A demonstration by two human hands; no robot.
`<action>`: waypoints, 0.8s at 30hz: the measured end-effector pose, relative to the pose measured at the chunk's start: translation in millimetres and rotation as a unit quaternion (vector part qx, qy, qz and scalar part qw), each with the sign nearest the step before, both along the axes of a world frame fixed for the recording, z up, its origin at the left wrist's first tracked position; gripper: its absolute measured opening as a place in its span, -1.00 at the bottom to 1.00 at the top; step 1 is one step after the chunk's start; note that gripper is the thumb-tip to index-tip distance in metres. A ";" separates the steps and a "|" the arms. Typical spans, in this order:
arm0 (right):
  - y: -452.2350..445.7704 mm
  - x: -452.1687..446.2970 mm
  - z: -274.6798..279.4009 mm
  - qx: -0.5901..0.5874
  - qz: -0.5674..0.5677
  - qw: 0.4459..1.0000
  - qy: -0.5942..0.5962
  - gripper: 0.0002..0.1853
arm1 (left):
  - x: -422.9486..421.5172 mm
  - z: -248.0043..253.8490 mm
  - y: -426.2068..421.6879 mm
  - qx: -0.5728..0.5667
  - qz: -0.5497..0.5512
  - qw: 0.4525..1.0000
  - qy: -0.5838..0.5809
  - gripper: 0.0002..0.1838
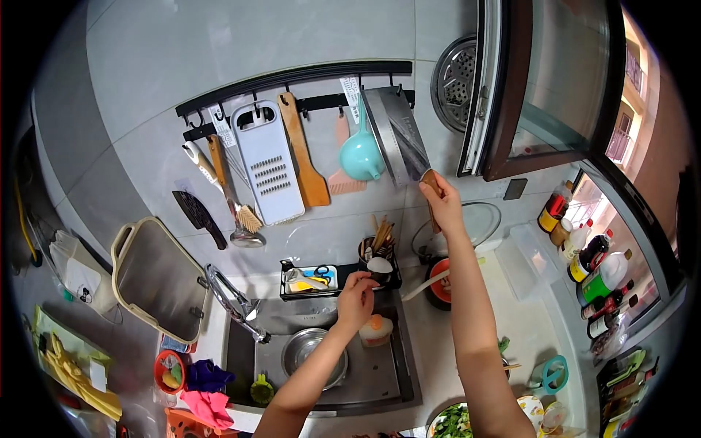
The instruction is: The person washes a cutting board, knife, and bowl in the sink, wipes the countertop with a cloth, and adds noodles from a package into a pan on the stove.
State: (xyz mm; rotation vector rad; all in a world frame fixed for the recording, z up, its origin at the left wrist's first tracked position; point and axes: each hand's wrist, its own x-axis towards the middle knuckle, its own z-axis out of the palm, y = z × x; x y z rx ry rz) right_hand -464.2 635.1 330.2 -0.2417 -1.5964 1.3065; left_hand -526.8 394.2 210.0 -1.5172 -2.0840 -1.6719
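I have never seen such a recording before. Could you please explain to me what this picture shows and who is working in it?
There is no machine here, only a person's two bare hands. The single picture comes from a camera worn on the head, looking forward and down.

The right hand has its grip around the brown handle of a wide grey metal cleaver, raised to the black wall rack. I cannot tell whether it is hooked there.

The left hand, partly curled, is near the dark holder of utensils behind the grey metal sink; whether it touches anything is unclear.

A round metal bowl sits in the sink. On the white counter are chopped green leaves.
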 end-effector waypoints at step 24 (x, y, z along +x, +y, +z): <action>-51.3 6.3 39.3 -0.149 -0.020 0.987 -0.056 -0.66 | -21.2 -6.1 -34.0 0.004 0.045 0.999 0.001 -0.82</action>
